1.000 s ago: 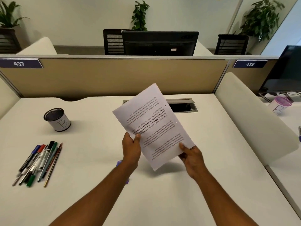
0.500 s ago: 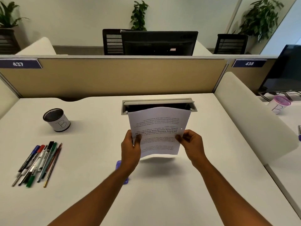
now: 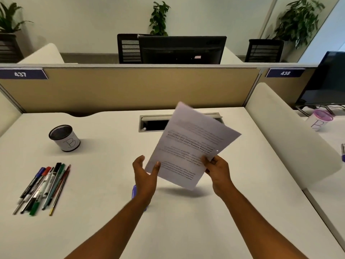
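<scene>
Printed sheets (image 3: 192, 146) aloft over the desk (image 3: 104, 184), tilted, far corner across the cable slot (image 3: 155, 124), print blurred by motion. Right hand (image 3: 218, 171) pinches the near right edge. Left hand (image 3: 144, 174) has let go; half a second back both hands gripped the paper square. Its fingers are now loosely spread, one tip at the lower left corner, contact unclear. Reads as a one-handed turn or re-grip, no set-down yet. Pens (image 3: 44, 187) and cup (image 3: 65, 138) lie well left.
</scene>
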Tool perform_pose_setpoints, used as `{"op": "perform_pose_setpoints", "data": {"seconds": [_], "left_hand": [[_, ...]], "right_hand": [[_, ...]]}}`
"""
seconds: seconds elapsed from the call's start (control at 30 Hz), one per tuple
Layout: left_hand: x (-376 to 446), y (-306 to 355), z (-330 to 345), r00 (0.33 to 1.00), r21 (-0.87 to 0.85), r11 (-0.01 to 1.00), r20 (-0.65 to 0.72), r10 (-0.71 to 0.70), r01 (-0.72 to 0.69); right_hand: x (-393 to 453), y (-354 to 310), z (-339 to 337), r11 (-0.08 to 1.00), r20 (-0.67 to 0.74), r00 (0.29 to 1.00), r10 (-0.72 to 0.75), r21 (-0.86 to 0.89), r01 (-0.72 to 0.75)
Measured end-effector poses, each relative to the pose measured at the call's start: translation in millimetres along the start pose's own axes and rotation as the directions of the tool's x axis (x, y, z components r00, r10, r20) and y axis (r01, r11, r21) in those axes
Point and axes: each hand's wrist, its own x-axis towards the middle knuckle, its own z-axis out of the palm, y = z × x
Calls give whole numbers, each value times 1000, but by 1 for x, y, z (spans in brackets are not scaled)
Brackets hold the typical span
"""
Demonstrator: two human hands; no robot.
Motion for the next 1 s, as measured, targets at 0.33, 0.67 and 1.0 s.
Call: {"op": "perform_pose_setpoints", "data": {"seconds": [0.33, 0.67, 1.0], "left_hand": [[5, 13, 11, 976, -335, 924, 173, -134, 186], [22, 18, -12, 995, -12, 995, -4, 101, -101], [3, -29, -8, 996, 179, 980, 4, 87, -87]], "right_hand": [[-9, 15, 9, 935, 85, 983, 164, 304, -183], [21, -27, -50, 994, -63, 996, -70, -94, 64], [2, 23, -58, 948, -97, 995, -26, -319, -7]]}}
